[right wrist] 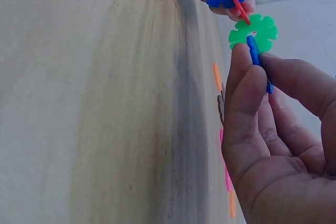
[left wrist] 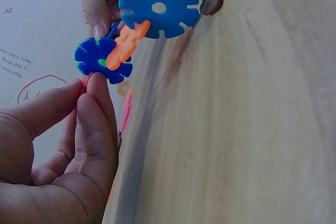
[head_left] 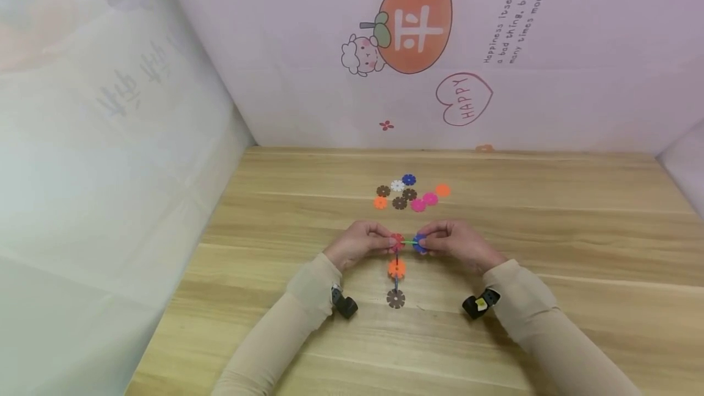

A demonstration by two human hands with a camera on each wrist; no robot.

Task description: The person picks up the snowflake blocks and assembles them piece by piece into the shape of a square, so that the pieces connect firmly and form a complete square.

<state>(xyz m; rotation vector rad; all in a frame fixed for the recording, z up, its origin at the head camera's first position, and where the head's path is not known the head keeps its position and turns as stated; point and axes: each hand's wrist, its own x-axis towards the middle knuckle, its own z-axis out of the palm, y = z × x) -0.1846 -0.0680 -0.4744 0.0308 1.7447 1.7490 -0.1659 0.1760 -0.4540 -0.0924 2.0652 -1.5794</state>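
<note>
At the middle of the table (head_left: 577,219), the left hand (head_left: 360,242) pinches a red disc (head_left: 396,242) between finger and thumb while the right hand (head_left: 458,244) pinches a blue disc (head_left: 420,243), with a green disc (right wrist: 261,26) slotted between them. Nearer, an orange disc (head_left: 396,272) and a brown disc (head_left: 396,301) continue the line from the red. These discs (thin plastic, by the look of them) should be light, stiff and slick, best gripped by the rim, clear of joined slots. Farther off lie loose discs (head_left: 418,205).
</note>
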